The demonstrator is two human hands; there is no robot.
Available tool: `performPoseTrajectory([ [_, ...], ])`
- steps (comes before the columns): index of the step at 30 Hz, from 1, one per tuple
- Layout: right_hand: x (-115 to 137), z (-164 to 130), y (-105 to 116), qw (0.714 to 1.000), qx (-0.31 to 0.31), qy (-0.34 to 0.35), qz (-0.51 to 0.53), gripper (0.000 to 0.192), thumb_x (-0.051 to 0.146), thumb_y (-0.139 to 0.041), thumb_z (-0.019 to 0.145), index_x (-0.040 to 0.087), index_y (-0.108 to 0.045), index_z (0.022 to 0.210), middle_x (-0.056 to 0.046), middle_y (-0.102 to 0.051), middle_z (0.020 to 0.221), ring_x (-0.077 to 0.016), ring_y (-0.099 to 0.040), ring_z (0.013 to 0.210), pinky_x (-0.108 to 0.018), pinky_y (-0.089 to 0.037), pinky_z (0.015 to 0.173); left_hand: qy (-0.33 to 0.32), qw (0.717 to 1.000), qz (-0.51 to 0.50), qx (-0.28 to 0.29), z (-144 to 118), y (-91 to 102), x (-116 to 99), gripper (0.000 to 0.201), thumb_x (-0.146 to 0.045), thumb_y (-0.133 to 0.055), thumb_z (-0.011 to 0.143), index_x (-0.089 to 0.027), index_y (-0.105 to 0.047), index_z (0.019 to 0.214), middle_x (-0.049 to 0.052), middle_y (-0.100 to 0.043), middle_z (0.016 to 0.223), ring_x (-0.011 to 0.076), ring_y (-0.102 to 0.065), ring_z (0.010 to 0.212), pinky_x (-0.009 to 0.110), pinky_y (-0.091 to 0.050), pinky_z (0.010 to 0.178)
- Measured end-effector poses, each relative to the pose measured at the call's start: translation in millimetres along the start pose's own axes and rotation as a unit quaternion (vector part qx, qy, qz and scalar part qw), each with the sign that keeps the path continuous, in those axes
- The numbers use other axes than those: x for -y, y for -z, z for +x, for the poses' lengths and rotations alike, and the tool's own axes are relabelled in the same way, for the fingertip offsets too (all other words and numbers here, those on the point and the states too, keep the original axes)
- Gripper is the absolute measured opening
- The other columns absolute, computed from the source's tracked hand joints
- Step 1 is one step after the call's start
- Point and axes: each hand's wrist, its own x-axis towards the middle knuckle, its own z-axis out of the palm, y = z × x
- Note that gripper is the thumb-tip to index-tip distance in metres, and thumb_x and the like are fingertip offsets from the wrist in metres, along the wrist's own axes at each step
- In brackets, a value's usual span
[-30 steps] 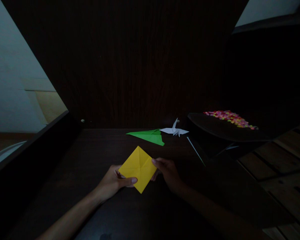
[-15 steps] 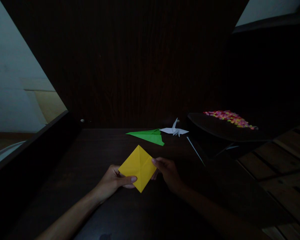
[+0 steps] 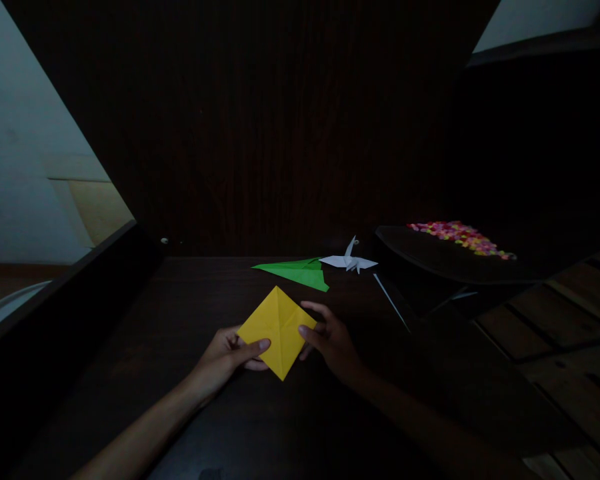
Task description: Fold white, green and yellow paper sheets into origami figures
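Observation:
A yellow folded paper square [image 3: 276, 328], turned like a diamond with a crease down its middle, is held just above the dark table [image 3: 190, 300]. My left hand [image 3: 227, 357] pinches its lower left edge, thumb on top. My right hand [image 3: 333, 340] grips its right corner, thumb on the paper and fingers spread behind it.
A green folded paper plane [image 3: 297, 272] and a white paper crane [image 3: 349, 261] lie at the table's far edge. To the right stands a dark tray [image 3: 430, 257] with several small colourful pieces [image 3: 460, 237]. A thin stick [image 3: 391, 301] leans beside it. A dark wooden wall rises behind.
The yellow paper has risen slightly and shifted away from me. My right hand's fingers have spread out at the paper's right corner; my left thumb has moved up.

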Motion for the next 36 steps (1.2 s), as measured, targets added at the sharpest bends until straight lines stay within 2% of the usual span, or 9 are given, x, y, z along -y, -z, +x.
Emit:
performPoseTrajectory([
  [4, -3.0, 1.5, 2.1, 1.000, -0.013, 0.019, 0.009, 0.055, 0.038, -0.068, 0.075, 0.020, -0.045, 0.121, 0.004, -0.065, 0.062, -0.0154, -0.063, 0.045, -0.025, -0.052, 0.041, -0.001, 1.000, -0.002, 0.007, 0.2, -0.6, -2.4, 0.038, -0.035, -0.074, 0.076, -0.009, -0.070, 0.105, 0.015, -0.075, 0.097, 0.0257, -0.072, 0.084, 0.035, -0.058, 0.074],
  [8, -6.6, 1.5, 3.3, 0.999, -0.001, 0.040, -0.008, 0.034, 0.040, -0.066, 0.077, 0.018, -0.059, 0.102, 0.003, -0.063, 0.061, -0.0147, -0.063, 0.045, -0.024, -0.051, 0.042, 0.003, 1.000, 0.004, -0.007, 0.8, -1.8, -2.8, 0.039, -0.037, -0.074, 0.075, -0.009, -0.071, 0.102, 0.015, -0.076, 0.093, 0.0245, -0.072, 0.080, 0.033, -0.058, 0.072],
  [11, -6.9, -0.1, 2.5, 0.998, 0.018, 0.044, -0.034, 0.027, 0.038, -0.068, 0.075, 0.016, -0.067, 0.091, 0.003, -0.060, 0.055, -0.0149, -0.063, 0.045, -0.024, -0.050, 0.043, 0.003, 1.000, 0.002, -0.012, 1.4, -2.3, -2.3, 0.039, -0.039, -0.075, 0.074, -0.010, -0.072, 0.100, 0.014, -0.076, 0.093, 0.0242, -0.072, 0.080, 0.033, -0.058, 0.072],
  [15, -2.8, -2.8, 0.6, 0.999, 0.009, 0.023, -0.048, 0.034, 0.031, -0.075, 0.066, 0.016, -0.069, 0.096, 0.005, -0.058, 0.053, -0.0142, -0.062, 0.047, -0.024, -0.051, 0.046, 0.005, 1.000, -0.011, -0.009, 1.9, -1.8, -1.9, 0.040, -0.044, -0.068, 0.080, -0.010, -0.071, 0.101, 0.015, -0.075, 0.094, 0.0246, -0.071, 0.080, 0.035, -0.058, 0.073],
  [19, -0.6, -3.4, 1.2, 0.999, -0.005, 0.011, -0.051, 0.036, 0.029, -0.077, 0.064, 0.016, -0.071, 0.097, 0.006, -0.056, 0.051, -0.0128, -0.059, 0.046, -0.024, -0.049, 0.047, 0.007, 1.000, -0.004, -0.003, 1.8, -1.5, -1.2, 0.042, -0.046, -0.062, 0.084, -0.008, -0.071, 0.099, 0.016, -0.075, 0.091, 0.0229, -0.071, 0.076, 0.032, -0.058, 0.068],
  [27, -5.4, -0.2, 4.1, 0.999, -0.024, 0.023, -0.036, 0.036, 0.030, -0.077, 0.064, 0.016, -0.071, 0.097, 0.005, -0.057, 0.054, -0.0123, -0.057, 0.046, -0.024, -0.047, 0.047, -0.023, 0.999, 0.008, -0.022, 4.6, 1.6, 1.8, 0.035, -0.042, -0.066, 0.083, -0.009, -0.072, 0.093, 0.013, -0.075, 0.081, 0.0183, -0.069, 0.066, 0.028, -0.058, 0.063],
  [33, -4.4, -1.7, 3.6, 0.999, -0.004, 0.046, -0.005, 0.034, 0.029, -0.076, 0.067, 0.019, -0.070, 0.100, 0.000, -0.068, 0.070, -0.0149, -0.063, 0.061, -0.026, -0.052, 0.056, -0.032, 0.999, 0.007, -0.039, 3.9, 3.3, 1.6, 0.035, -0.043, -0.066, 0.082, -0.009, -0.073, 0.088, 0.012, -0.075, 0.078, 0.0184, -0.069, 0.064, 0.028, -0.058, 0.062],
  [36, -3.9, -5.5, 0.0, 0.999, 0.032, 0.028, -0.009, 0.037, 0.029, -0.075, 0.069, 0.019, -0.070, 0.104, -0.002, -0.072, 0.076, -0.0180, -0.067, 0.070, -0.028, -0.054, 0.063, -0.036, 0.998, -0.004, -0.055, 2.8, 2.5, 1.7, 0.035, -0.043, -0.068, 0.080, -0.010, -0.073, 0.088, 0.012, -0.075, 0.080, 0.0185, -0.070, 0.065, 0.029, -0.058, 0.063],
])
